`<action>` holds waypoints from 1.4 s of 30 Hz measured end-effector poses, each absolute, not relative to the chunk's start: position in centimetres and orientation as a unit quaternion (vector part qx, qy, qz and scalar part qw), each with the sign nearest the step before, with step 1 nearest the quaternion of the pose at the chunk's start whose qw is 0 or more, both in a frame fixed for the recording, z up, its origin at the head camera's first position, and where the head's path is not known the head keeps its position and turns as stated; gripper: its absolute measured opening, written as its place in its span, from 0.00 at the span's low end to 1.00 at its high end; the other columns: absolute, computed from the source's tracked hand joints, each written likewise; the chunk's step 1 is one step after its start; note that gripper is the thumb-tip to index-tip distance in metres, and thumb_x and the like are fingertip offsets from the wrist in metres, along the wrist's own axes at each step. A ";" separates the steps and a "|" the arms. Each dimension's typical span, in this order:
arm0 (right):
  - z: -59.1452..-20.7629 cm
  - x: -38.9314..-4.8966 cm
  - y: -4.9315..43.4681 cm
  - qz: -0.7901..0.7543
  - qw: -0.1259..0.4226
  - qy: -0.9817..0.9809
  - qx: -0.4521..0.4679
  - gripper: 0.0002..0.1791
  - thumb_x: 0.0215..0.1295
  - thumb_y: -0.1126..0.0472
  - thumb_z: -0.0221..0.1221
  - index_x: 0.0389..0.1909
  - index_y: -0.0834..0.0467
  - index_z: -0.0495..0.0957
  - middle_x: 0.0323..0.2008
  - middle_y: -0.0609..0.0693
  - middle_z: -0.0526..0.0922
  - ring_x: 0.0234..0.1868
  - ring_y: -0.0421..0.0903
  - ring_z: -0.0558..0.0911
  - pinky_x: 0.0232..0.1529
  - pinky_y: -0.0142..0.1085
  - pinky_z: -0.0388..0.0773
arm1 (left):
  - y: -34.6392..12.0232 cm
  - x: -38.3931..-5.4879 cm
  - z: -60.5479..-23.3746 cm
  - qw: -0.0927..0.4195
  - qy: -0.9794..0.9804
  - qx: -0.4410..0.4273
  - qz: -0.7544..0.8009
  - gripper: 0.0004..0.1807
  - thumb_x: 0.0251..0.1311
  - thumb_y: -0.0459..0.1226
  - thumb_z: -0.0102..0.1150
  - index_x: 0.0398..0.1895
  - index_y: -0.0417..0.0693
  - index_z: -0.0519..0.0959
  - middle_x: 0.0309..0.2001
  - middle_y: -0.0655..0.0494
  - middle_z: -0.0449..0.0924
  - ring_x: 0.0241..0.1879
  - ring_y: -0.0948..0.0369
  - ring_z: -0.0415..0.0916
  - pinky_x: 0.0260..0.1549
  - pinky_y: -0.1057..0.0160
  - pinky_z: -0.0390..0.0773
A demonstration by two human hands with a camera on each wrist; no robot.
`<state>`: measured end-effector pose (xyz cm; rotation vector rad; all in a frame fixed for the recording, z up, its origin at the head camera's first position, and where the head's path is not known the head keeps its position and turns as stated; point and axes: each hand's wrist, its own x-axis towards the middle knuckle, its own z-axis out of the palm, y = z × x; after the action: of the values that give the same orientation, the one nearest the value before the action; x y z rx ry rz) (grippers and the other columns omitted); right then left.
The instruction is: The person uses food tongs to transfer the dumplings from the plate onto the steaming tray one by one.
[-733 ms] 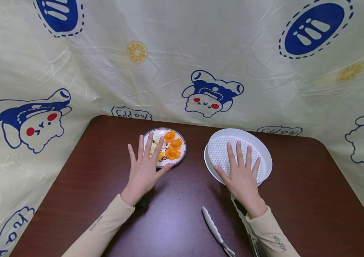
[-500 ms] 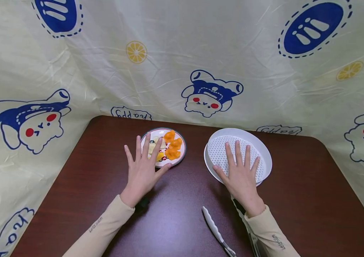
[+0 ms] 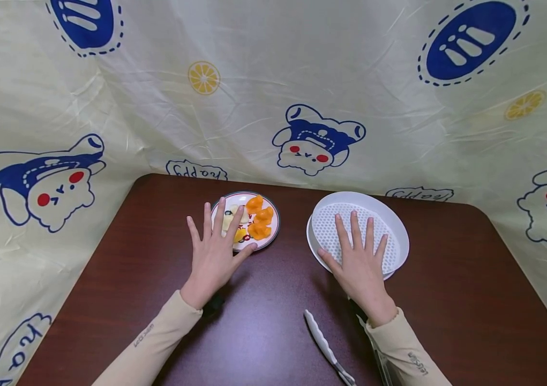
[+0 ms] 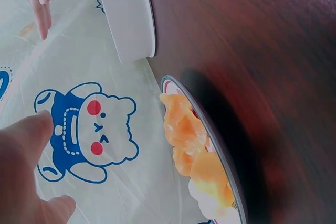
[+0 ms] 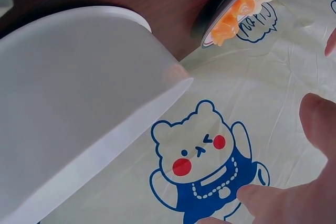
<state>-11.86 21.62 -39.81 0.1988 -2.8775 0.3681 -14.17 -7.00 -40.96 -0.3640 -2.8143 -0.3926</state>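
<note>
My left hand [image 3: 212, 257], fingers straight and spread, hovers over the near left side of a small round plate [image 3: 275, 230] with a dark rim. Orange pieces [image 3: 260, 231] and pale pieces lie on the plate; the fingers hide some of them. My right hand [image 3: 362, 271] is likewise spread, above the near side of a round white container [image 3: 397, 225] with a perforated bottom. Neither hand holds anything. In the left wrist view the thumb [image 4: 23, 145] is apart from the orange pieces [image 4: 184, 124]. The right wrist view shows the container's smooth outer wall [image 5: 79, 87].
A white-handled utensil [image 3: 320, 339] with a metal end lies on the dark brown table [image 3: 263, 300], running out of view. A long narrow object [image 3: 378, 356] is partly hidden by the right forearm. A patterned sheet [image 3: 244, 134] hangs behind the table.
The right hand has shifted slightly left over the white container. The left hand has moved slightly left and stays spread. The plate and utensil lie as before.
</note>
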 end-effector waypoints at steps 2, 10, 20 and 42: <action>-39.8 -11.8 21.6 0.124 0.119 -0.983 0.069 0.45 0.63 0.39 0.54 0.75 0.55 0.50 0.74 0.63 0.43 0.72 0.65 0.34 0.63 0.68 0.27 | -7.0 -14.2 -40.9 0.133 -0.973 -0.127 -0.138 0.43 0.60 0.63 0.50 0.75 0.59 0.53 0.76 0.45 0.37 0.72 0.44 0.24 0.62 0.35 0.22; -39.8 -11.6 21.8 0.123 0.117 -0.983 0.072 0.44 0.62 0.39 0.55 0.74 0.55 0.52 0.74 0.63 0.44 0.72 0.65 0.35 0.63 0.69 0.30 | -6.9 -14.2 -40.9 0.117 -0.976 -0.127 -0.134 0.43 0.61 0.63 0.48 0.76 0.60 0.52 0.76 0.45 0.35 0.72 0.43 0.26 0.63 0.35 0.22; -39.8 -11.2 22.1 0.147 0.118 -0.979 0.077 0.41 0.67 0.38 0.49 0.74 0.54 0.52 0.74 0.62 0.45 0.73 0.63 0.35 0.64 0.68 0.31 | -7.2 -14.1 -40.6 0.108 -0.976 -0.135 -0.134 0.42 0.62 0.64 0.46 0.76 0.64 0.49 0.76 0.47 0.34 0.72 0.45 0.22 0.63 0.38 0.19; -38.8 -9.0 23.5 0.184 0.134 -0.970 0.090 0.43 0.67 0.40 0.53 0.75 0.58 0.49 0.72 0.66 0.46 0.71 0.67 0.42 0.65 0.66 0.38 | -10.1 -15.5 -41.5 0.095 -0.951 -0.145 -0.255 0.36 0.67 0.49 0.52 0.74 0.44 0.56 0.72 0.37 0.49 0.70 0.41 0.48 0.66 0.40 0.48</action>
<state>-9.04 23.55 -38.77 0.2608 -2.8113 0.5322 -15.53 -10.11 -41.50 -0.4294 -2.8201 -0.7552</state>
